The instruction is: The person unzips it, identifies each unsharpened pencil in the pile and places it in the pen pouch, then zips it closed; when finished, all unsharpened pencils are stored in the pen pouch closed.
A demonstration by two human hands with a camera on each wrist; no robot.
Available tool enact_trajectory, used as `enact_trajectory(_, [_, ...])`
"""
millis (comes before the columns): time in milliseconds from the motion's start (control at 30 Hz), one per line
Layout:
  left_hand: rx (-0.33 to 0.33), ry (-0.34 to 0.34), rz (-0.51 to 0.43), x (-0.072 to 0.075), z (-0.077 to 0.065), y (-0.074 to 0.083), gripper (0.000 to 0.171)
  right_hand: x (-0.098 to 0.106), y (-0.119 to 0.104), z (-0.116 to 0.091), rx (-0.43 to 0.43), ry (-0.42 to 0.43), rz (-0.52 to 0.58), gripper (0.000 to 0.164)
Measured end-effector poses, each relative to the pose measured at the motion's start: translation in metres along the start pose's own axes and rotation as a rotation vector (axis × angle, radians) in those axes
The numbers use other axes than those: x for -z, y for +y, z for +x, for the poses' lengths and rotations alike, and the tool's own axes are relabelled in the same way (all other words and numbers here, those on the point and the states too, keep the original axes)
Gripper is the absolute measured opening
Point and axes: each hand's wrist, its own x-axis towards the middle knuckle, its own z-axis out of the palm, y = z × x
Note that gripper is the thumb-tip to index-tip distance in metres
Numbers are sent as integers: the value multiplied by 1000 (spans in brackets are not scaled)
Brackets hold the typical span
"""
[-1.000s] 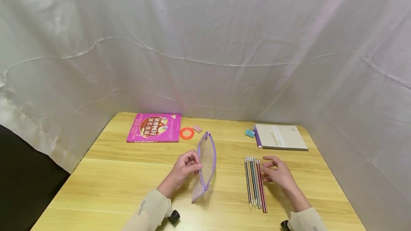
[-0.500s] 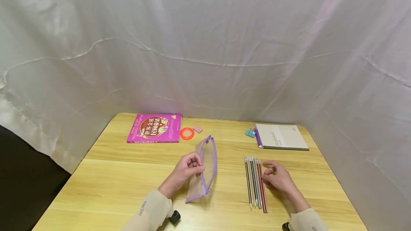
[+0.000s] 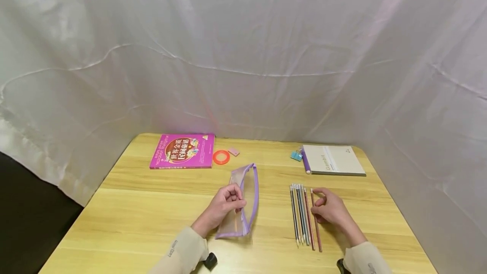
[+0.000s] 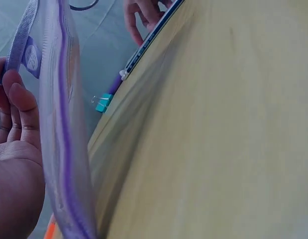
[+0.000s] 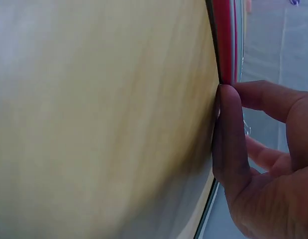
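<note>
Left hand (image 3: 227, 201) pinches a translucent, purple-edged pouch (image 3: 233, 224), probably limp; right hand (image 3: 330, 208) pinches a slim red pencil (image 3: 317, 231), likely light, stiff, best held mid-shaft.

The head view is bright; dimmer wrist views, perhaps slightly blurred, show soft shadows on the table (image 4: 218, 139).

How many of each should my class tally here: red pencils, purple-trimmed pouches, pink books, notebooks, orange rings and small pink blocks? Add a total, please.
Red pencils: 2
Purple-trimmed pouch: 1
Pink book: 1
Notebook: 1
Orange ring: 1
Small pink block: 1
Total: 7
</note>
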Motion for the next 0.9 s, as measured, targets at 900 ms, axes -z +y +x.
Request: enact_trajectory(900, [-6, -11, -55, -3, -4, -17, 30, 9, -36, 4, 43, 14, 373, 85])
